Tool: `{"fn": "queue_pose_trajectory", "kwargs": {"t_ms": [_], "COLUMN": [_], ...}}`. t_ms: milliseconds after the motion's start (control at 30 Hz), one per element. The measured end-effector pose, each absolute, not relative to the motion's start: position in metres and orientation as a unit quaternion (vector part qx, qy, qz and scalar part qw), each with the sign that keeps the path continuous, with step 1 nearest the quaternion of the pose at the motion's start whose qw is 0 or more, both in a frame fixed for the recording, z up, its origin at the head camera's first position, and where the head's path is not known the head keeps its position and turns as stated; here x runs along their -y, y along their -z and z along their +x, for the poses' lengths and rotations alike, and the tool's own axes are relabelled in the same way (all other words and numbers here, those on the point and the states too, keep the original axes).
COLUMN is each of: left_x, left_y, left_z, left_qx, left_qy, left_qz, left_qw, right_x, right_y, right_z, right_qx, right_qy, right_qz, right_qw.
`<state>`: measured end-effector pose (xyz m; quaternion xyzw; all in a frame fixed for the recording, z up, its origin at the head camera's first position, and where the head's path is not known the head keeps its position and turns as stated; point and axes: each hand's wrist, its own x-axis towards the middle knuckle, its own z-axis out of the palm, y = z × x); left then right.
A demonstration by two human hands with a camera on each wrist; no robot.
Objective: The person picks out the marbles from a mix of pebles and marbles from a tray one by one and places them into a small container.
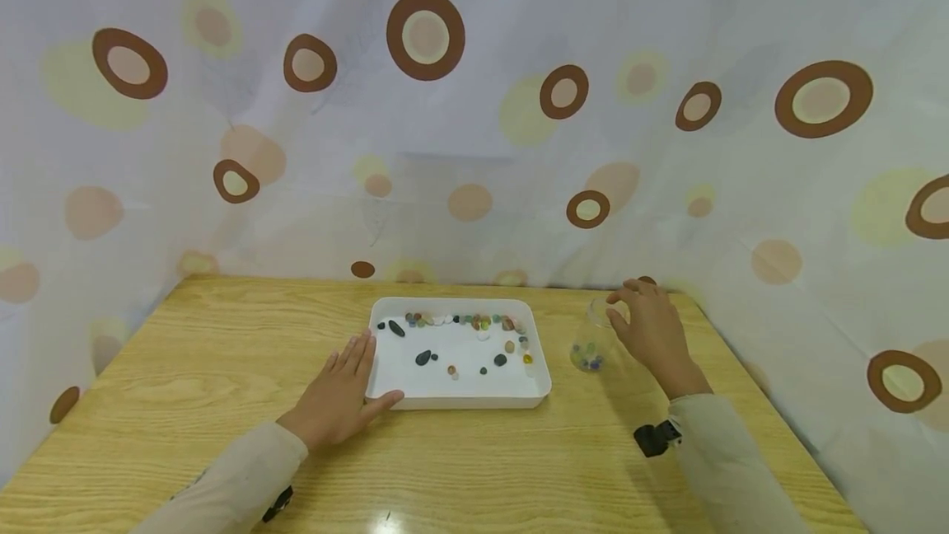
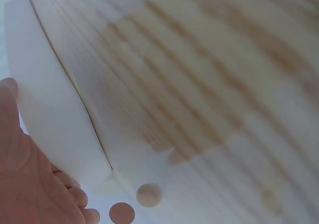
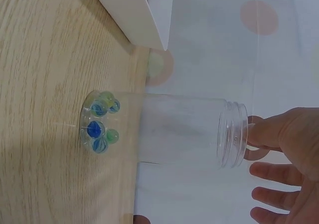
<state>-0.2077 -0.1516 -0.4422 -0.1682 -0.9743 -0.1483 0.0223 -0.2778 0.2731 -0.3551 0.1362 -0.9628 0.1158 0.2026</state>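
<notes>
A shallow white tray [image 1: 460,381] lies on the table, holding dark stones and several small coloured balls and pebbles. My left hand [image 1: 334,398] rests against its left side, fingers straight and thumb along the front edge. In the left wrist view the left hand [image 2: 35,184] touches the tray's outer wall [image 2: 60,94]. To the tray's right stands a clear jar [image 3: 184,129], upright, without a lid. Several blue and green glass marbles [image 3: 97,129] lie on its bottom. At the jar's mouth is my right hand [image 1: 652,332], thumb and forefinger by the rim; nothing shows between them.
The wooden table [image 1: 222,336] extends around the tray and jar. A pale curtain [image 1: 474,147] with brown rings and spots hangs behind the table and along its sides. The jar stands a short way from the tray's right end.
</notes>
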Motion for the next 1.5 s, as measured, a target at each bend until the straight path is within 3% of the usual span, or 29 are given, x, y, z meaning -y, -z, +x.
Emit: {"fn": "queue_pose_trajectory", "kwargs": {"t_ms": [733,1333,1500], "left_x": [0.153,0.153,0.154], "left_y": [0.445,0.442,0.444], "left_z": [-0.208,-0.208,-0.210], "left_qx": [0.974,0.974,0.975], "left_qy": [0.153,0.153,0.149], "left_qz": [-0.166,-0.165,-0.162], "left_qw": [0.021,0.018,0.020], "right_x": [-0.214,-0.153,-0.147], "right_y": [0.354,0.391,0.407], "right_z": [-0.294,-0.321,-0.330], "right_qx": [0.956,0.972,0.976], "right_qy": [-0.106,-0.138,-0.126], "right_qz": [0.192,0.183,0.175], "right_qw": [0.195,0.047,0.033]}}
